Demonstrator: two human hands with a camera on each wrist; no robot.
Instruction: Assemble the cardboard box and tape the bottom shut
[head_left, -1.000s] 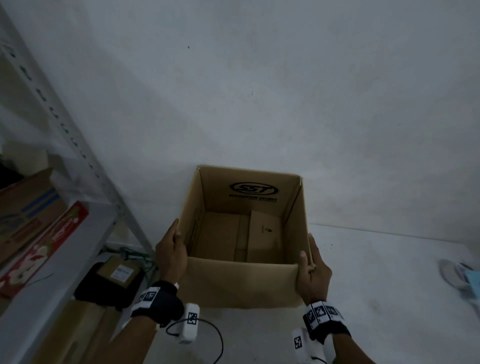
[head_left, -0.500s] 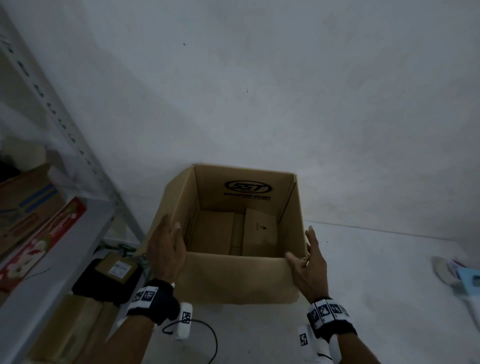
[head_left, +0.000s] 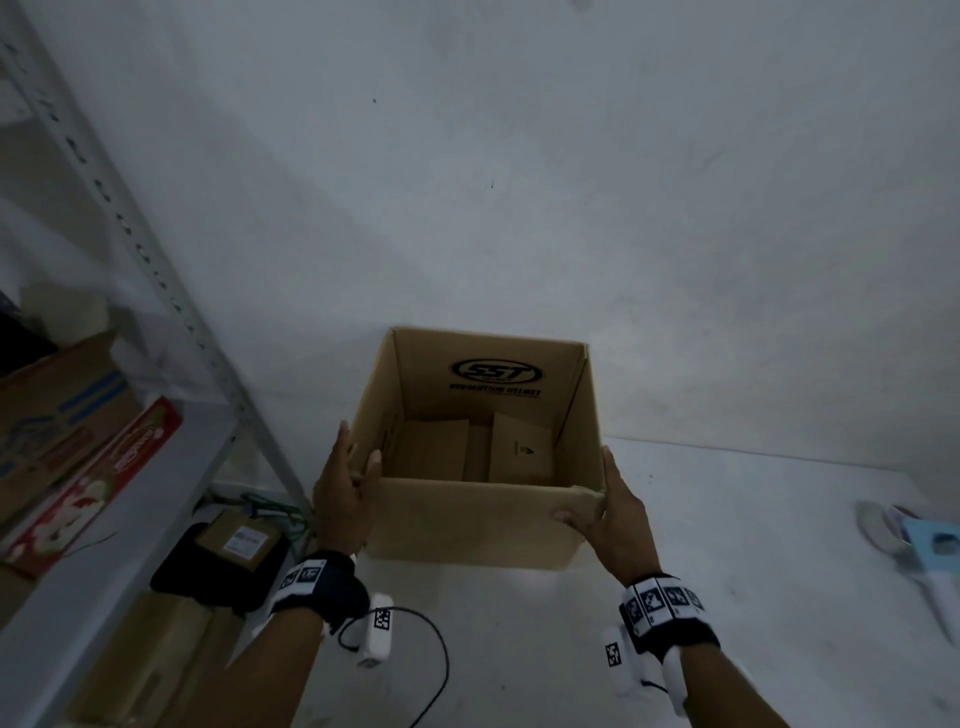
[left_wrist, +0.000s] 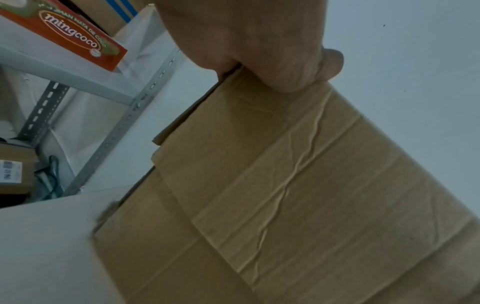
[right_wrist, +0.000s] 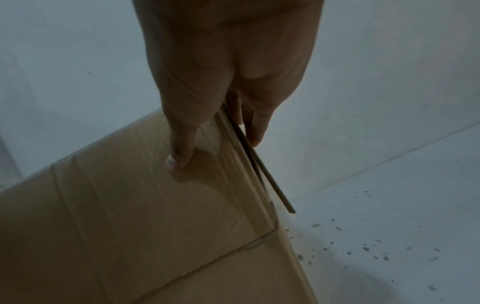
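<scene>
An open-topped brown cardboard box (head_left: 467, 525) with an oval black logo on its far inner wall stands on the white floor, close to the wall. Its bottom flaps lie folded inside. My left hand (head_left: 349, 480) grips the near left corner, thumb hooked over the rim and fingers along the outside. My right hand (head_left: 613, 514) holds the near right corner. In the right wrist view its thumb (right_wrist: 179, 156) presses the front wall of the box (right_wrist: 155, 216) and the fingers lie behind the side edge. The left wrist view shows the box's creased wall (left_wrist: 285, 195) under my palm (left_wrist: 259, 51).
A grey metal shelf (head_left: 156, 291) stands at the left with a red carton (head_left: 98, 483) and other cartons on it. Under it lies a small labelled parcel (head_left: 241, 540) on something black. A light blue and white tool (head_left: 930, 551) lies on the floor at the far right.
One second ago both hands held the near corners. Half a second ago they were off the box with fingers spread. Now they grip the corners again, the left thumb over the rim.
</scene>
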